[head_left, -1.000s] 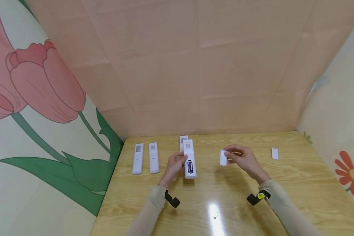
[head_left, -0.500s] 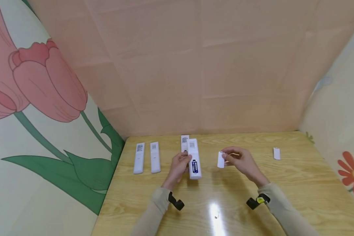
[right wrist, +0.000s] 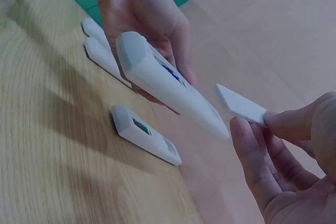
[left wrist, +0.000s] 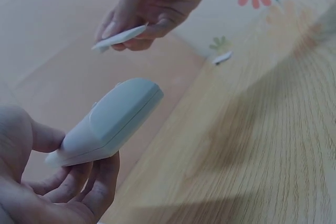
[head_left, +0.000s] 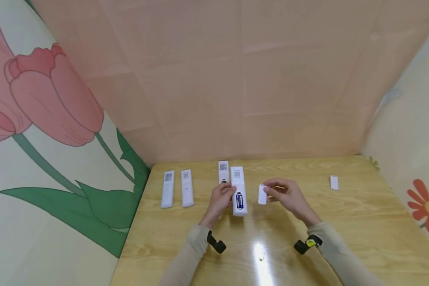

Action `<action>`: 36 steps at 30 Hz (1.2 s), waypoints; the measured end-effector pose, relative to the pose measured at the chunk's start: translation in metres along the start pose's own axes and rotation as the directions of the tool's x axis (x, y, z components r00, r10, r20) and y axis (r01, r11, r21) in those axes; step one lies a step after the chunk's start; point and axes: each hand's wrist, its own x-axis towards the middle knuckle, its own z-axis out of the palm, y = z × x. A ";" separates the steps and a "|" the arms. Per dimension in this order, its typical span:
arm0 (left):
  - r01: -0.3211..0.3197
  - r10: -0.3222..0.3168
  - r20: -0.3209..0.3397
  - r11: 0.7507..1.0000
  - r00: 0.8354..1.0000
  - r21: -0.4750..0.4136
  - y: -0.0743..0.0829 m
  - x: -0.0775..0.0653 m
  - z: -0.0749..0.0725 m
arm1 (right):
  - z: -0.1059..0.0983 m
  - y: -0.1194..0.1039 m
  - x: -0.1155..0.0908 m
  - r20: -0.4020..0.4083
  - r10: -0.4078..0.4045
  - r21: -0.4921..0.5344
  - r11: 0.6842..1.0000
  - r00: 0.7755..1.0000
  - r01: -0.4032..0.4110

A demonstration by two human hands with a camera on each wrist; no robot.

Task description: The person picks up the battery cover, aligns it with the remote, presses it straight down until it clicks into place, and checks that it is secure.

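My left hand point(head_left: 219, 200) grips a white remote control point(head_left: 238, 182) from its left side and holds it raised above the table. Its back faces up, and the battery compartment is uncovered with blue batteries point(head_left: 240, 200) inside. In my right hand point(head_left: 287, 196), thumb and fingers pinch a small white battery cover point(head_left: 262, 194), a short gap to the right of the remote. The right wrist view shows the cover point(right wrist: 240, 103) apart from the remote point(right wrist: 163, 80). Behind the left hand, another white remote point(head_left: 223, 171) lies on the table with its compartment uncovered, partly hidden in the head view.
Two more white remotes point(head_left: 167, 190) point(head_left: 187, 188) lie back up at the table's left, their covers on. A second battery cover point(head_left: 334, 182) lies at the right of the wooden table point(head_left: 371, 222). A peach-coloured cloth point(head_left: 200, 79) hangs behind the table's far edge.
My left hand has carried the remote to the right, while my right hand has brought the battery cover left. The gap between the two has narrowed.
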 end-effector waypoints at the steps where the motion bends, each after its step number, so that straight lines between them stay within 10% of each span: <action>1: -0.004 0.004 -0.001 1.000 1.000 0.000 0.000 0.000 0.001 | 0.001 0.000 0.000 -0.002 0.004 0.001 1.000 1.000 -0.004; 36: 0.015 -0.016 0.017 0.999 1.000 0.043 0.004 -0.005 0.012 | 0.037 -0.014 0.014 0.046 0.008 -0.001 1.000 0.999 -0.008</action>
